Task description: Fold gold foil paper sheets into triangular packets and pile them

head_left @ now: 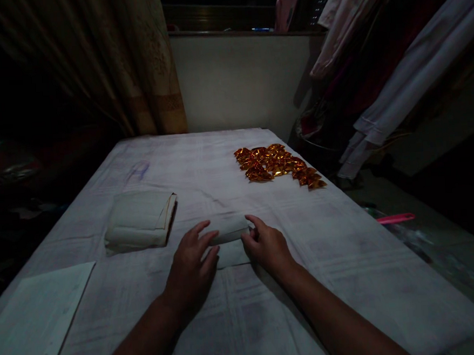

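Both hands, left hand (pixel 192 262) and right hand (pixel 268 245), press open fingers on a small folded paper (pixel 231 243) on the counter (pixel 346 234), right of the paper stack (pixel 138 219); crease evenly, edges aligned.

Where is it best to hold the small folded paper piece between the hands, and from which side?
Probably at its two short ends: the folded paper piece lies crosswise, and the left hand and right hand already touch one end each, coming from the near edge.
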The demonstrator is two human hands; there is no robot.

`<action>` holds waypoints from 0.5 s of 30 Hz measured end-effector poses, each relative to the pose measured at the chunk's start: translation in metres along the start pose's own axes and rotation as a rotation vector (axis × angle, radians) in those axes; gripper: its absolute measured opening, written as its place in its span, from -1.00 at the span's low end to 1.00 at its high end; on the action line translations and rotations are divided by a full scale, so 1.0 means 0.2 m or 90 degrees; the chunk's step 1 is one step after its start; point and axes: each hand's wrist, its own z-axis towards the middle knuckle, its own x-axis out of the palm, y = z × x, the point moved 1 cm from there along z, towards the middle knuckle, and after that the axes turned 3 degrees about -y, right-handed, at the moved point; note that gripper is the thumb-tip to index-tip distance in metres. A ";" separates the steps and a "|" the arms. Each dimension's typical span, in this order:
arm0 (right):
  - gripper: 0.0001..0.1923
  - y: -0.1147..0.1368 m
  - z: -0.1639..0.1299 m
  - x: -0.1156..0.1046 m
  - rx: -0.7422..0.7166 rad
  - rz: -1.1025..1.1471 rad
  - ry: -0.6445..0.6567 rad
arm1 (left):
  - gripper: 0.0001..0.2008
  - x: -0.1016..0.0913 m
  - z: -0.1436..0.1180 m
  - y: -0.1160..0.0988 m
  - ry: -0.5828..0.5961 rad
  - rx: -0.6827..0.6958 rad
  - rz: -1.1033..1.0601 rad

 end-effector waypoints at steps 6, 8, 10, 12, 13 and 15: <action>-0.44 -0.02 0.01 -0.02 -0.011 0.001 0.025 | -0.58 0.03 -0.05 -0.06 0.192 0.136 0.143; -0.37 -0.04 -0.01 -0.03 -0.064 0.021 0.055 | -0.56 0.03 -0.05 -0.06 0.195 0.128 0.157; -0.29 -0.05 -0.04 -0.06 -0.161 0.037 0.087 | -0.58 0.04 -0.05 -0.06 0.187 0.122 0.160; -0.31 -0.05 -0.07 -0.08 -0.250 0.025 0.100 | -0.60 0.04 -0.05 -0.07 0.175 0.118 0.160; -0.37 -0.06 -0.08 -0.08 -0.277 0.007 0.097 | -0.62 0.04 -0.04 -0.07 0.170 0.118 0.160; -0.52 -0.06 -0.10 -0.09 -0.306 -0.040 0.080 | -0.65 0.04 -0.04 -0.07 0.163 0.120 0.160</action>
